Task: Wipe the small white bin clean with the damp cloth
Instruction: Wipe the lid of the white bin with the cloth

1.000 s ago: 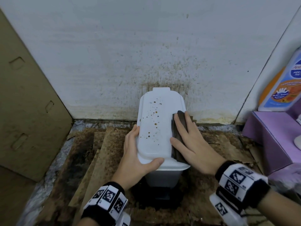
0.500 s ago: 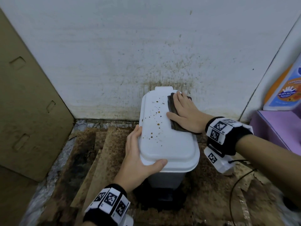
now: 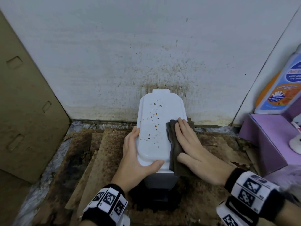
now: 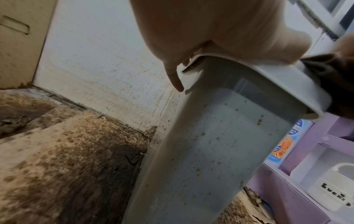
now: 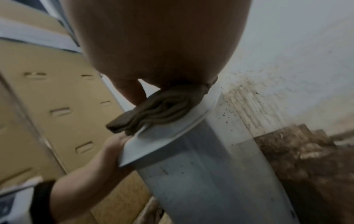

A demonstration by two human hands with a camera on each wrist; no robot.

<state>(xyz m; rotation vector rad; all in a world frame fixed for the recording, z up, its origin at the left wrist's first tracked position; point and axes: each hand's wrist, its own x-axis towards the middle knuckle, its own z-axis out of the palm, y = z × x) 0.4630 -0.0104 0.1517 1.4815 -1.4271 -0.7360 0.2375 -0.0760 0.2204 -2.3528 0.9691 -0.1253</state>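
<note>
The small white bin [image 3: 156,124] stands against the stained wall, its closed lid dotted with brown spots along the left middle. My left hand [image 3: 133,152] grips the lid's near left corner, thumb on top and fingers down the side. In the left wrist view those fingers [image 4: 176,81] reach below the lid rim beside the speckled bin body [image 4: 210,151]. My right hand [image 3: 190,144] lies flat on the folded brown cloth [image 3: 173,144], pressing it onto the lid's right edge. The cloth [image 5: 159,109] overhangs the rim of the bin [image 5: 201,174].
A cardboard panel [image 3: 24,111] leans at the left. A purple box [image 3: 263,141] with a soap bottle [image 3: 281,88] on it stands close on the right. Grimy cardboard sheets [image 3: 97,152] cover the floor. The wall [image 3: 162,70] behind is spattered brown.
My right hand has slid the cloth from the lid's far right corner back toward me along the right edge. The left hand has kept its hold on the lid.
</note>
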